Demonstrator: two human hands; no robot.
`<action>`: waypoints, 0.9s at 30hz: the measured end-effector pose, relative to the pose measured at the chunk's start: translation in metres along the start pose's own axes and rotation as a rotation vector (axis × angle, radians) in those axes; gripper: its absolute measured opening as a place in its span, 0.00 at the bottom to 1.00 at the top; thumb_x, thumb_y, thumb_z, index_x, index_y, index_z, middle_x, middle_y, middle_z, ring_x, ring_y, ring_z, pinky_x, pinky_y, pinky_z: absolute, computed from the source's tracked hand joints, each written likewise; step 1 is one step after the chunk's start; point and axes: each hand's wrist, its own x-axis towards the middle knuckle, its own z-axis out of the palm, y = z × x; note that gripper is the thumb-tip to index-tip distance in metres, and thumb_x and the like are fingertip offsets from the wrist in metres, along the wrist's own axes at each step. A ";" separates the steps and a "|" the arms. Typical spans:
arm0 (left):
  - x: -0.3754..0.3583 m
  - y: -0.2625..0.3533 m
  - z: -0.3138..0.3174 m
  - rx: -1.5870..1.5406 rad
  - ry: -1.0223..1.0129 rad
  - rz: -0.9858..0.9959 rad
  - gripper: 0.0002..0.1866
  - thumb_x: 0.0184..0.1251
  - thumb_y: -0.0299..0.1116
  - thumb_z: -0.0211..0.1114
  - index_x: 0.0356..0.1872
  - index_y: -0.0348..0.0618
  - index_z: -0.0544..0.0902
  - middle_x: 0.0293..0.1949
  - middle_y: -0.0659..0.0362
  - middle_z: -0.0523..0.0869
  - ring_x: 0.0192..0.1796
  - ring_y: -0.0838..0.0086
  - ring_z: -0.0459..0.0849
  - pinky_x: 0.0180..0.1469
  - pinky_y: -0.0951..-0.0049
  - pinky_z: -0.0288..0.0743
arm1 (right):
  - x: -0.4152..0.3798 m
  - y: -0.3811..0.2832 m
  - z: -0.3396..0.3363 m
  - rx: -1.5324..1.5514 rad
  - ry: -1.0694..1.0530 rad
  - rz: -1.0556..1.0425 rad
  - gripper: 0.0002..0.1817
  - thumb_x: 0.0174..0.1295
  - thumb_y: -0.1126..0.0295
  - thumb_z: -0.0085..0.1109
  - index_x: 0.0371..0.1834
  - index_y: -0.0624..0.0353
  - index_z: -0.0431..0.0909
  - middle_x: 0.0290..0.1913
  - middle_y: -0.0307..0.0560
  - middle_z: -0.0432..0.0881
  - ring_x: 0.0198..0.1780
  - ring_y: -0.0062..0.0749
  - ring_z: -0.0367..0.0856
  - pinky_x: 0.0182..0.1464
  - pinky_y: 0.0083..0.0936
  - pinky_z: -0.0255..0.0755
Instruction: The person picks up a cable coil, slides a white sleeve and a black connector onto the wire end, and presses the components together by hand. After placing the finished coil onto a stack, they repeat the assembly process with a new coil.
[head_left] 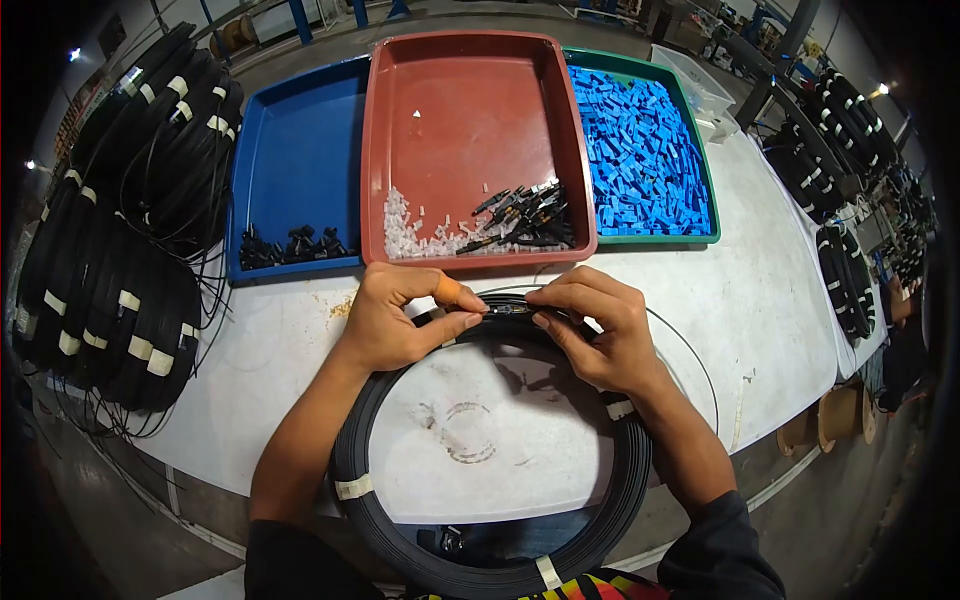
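Note:
A small dark, elongated connector [508, 310] with a shiny middle spans the gap between my two hands. My left hand [405, 315], with orange tape round one finger, pinches its left end between thumb and fingertip. At the right end, the thumb and forefinger of my right hand [600, 325] close on it. Just beneath my fingers lies the far side of a large coil of black cable [352, 440], bound with pale tape; its near side is against my body. A thin loose cable [700, 360] loops out to the right.
On the white table [770, 330] stand a blue tray [300, 150] with black parts, a red tray [470, 110] with clear pieces and black connectors, and a green tray [712, 228] full of blue clips. Stacked cable coils [110, 310] rise at left; more coils [845, 280] hang right.

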 end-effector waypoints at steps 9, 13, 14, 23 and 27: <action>0.002 0.010 -0.001 0.093 -0.070 0.013 0.06 0.55 0.16 0.76 0.34 0.34 0.90 0.34 0.52 0.93 0.33 0.74 0.91 0.38 0.76 0.84 | -0.001 0.004 0.003 -0.003 0.017 -0.060 0.14 0.56 0.83 0.72 0.46 0.64 0.88 0.38 0.49 0.85 0.36 0.38 0.86 0.38 0.29 0.79; 0.002 0.008 0.000 0.094 -0.055 0.056 0.06 0.55 0.16 0.76 0.34 0.34 0.90 0.34 0.52 0.93 0.33 0.74 0.91 0.38 0.76 0.84 | -0.001 0.001 0.001 -0.017 0.001 -0.013 0.14 0.56 0.83 0.72 0.46 0.64 0.88 0.38 0.49 0.85 0.36 0.38 0.86 0.38 0.29 0.79; 0.002 0.007 0.000 0.087 -0.056 0.058 0.06 0.55 0.16 0.76 0.34 0.34 0.90 0.34 0.52 0.93 0.33 0.74 0.91 0.38 0.76 0.84 | -0.001 0.002 0.001 -0.016 0.002 -0.013 0.14 0.56 0.83 0.72 0.46 0.64 0.88 0.38 0.49 0.85 0.36 0.38 0.86 0.38 0.29 0.79; 0.003 0.011 0.001 0.136 -0.062 0.066 0.08 0.51 0.16 0.77 0.33 0.35 0.92 0.33 0.53 0.94 0.33 0.72 0.91 0.36 0.75 0.83 | -0.002 0.004 0.003 -0.098 0.020 -0.114 0.16 0.53 0.84 0.71 0.46 0.63 0.87 0.36 0.48 0.84 0.34 0.41 0.85 0.37 0.32 0.78; 0.002 0.011 0.001 0.118 -0.046 0.085 0.11 0.48 0.14 0.76 0.34 0.35 0.93 0.32 0.53 0.94 0.31 0.71 0.90 0.34 0.75 0.82 | -0.003 0.000 0.001 -0.177 -0.010 -0.154 0.17 0.50 0.85 0.72 0.44 0.62 0.87 0.32 0.46 0.80 0.30 0.39 0.82 0.32 0.34 0.75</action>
